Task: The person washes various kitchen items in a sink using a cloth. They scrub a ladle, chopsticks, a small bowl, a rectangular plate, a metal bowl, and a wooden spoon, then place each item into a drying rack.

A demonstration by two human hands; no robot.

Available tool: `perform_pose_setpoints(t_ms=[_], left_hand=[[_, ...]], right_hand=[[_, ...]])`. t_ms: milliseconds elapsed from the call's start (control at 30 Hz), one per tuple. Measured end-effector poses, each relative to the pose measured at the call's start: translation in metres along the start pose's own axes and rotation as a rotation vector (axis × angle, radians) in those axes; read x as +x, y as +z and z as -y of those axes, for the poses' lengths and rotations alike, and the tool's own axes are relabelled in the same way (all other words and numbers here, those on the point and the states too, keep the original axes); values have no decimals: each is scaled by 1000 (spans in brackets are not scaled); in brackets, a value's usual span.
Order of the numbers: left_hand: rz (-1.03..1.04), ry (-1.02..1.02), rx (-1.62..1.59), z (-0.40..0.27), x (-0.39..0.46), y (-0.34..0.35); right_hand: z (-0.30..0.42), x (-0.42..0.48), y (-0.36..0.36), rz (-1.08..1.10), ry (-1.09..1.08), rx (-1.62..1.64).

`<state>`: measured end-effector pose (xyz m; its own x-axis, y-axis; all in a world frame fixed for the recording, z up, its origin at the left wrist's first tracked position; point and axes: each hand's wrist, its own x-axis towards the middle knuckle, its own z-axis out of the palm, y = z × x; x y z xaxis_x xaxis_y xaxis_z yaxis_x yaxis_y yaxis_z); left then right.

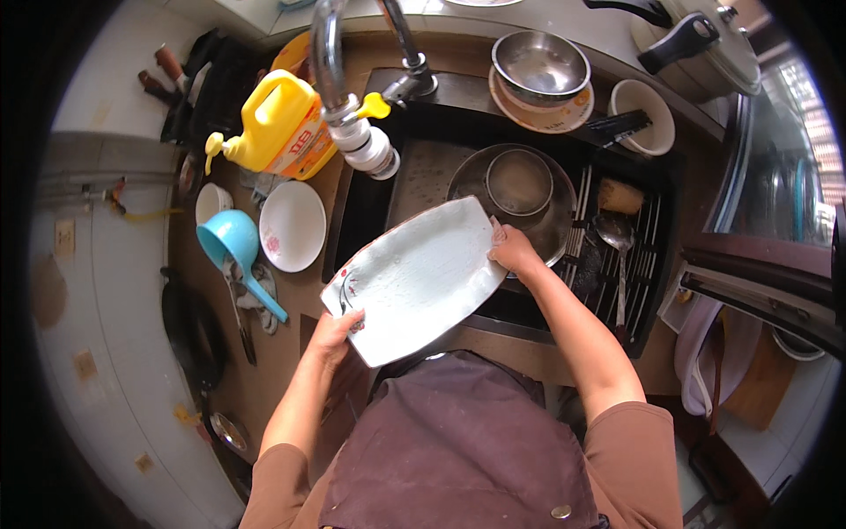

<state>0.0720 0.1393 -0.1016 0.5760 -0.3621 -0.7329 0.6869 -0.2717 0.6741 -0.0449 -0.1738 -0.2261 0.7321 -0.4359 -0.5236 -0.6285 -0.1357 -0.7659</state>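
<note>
A wet white rectangular plate (423, 278) with a small floral pattern is held tilted over the front edge of the sink (413, 175). My left hand (337, 334) grips its lower left end, the thumb on top. At its upper right end my right hand (512, 250) holds the rim, with a bit of pinkish material at the fingers. Behind the plate, a round metal basin (565, 218) in the sink has a smaller bowl (519, 182) of cloudy liquid in it. The faucet (370, 149) with a white nozzle hangs above the sink's left part.
Left of the sink are a yellow detergent jug (277, 125), a white bowl (293, 228) and a blue ladle (231, 241). A rack (641, 264) on the right bears a metal spoon (620, 244). Behind stand a steel bowl (540, 63), a white container (657, 119) and a pressure cooker (714, 56).
</note>
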Motion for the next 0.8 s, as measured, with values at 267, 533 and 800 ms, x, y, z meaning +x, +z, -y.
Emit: perform_pose_setpoints(t_ms=[267, 533, 800], left_hand=[[-223, 55, -340, 89, -6, -27], [-230, 174, -369, 85, -5, -12], [-171, 222, -487, 91, -15, -7]], right_hand=[[53, -15, 13, -163, -35, -158], [79, -80, 43, -107, -801, -754], [75, -50, 48, -396, -754, -929]])
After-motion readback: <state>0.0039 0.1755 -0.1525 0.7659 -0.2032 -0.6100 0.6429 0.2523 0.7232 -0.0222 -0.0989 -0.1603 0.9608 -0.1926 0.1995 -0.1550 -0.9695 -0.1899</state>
